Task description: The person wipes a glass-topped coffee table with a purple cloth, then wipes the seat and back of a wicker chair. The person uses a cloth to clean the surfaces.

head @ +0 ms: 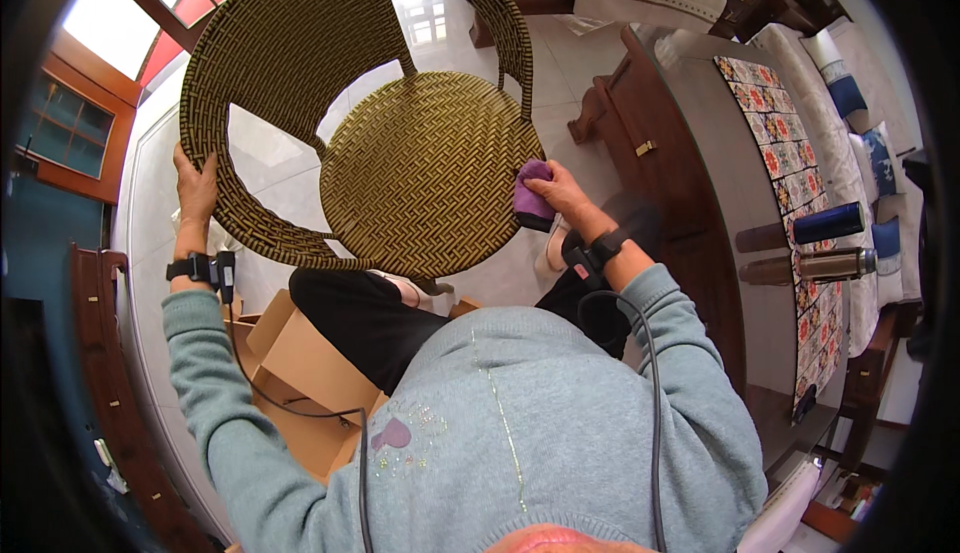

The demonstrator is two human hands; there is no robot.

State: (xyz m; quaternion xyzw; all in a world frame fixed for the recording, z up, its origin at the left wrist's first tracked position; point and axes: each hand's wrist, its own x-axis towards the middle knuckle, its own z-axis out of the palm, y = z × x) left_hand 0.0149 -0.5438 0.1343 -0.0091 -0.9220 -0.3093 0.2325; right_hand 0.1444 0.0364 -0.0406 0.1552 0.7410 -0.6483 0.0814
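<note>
A round-seated woven wicker armchair (439,170) stands before me, its curved backrest to the left and far side. My left hand (196,185) grips the rim of the backrest at the left, with the fingers partly hidden by the weave. In my right hand (555,185) is a folded purple cloth (532,194) with a dark edge, pressed against the right edge of the seat. Bands with small devices are strapped round both wrists, and cables run from them over my sweater.
An open cardboard box (315,358) lies on the floor by my left leg. To the right stands a dark wooden table (675,170) with a patterned runner (780,140), a blue bottle (829,223) and a metallic flask (836,263). Beyond it is a cushioned sofa (862,200).
</note>
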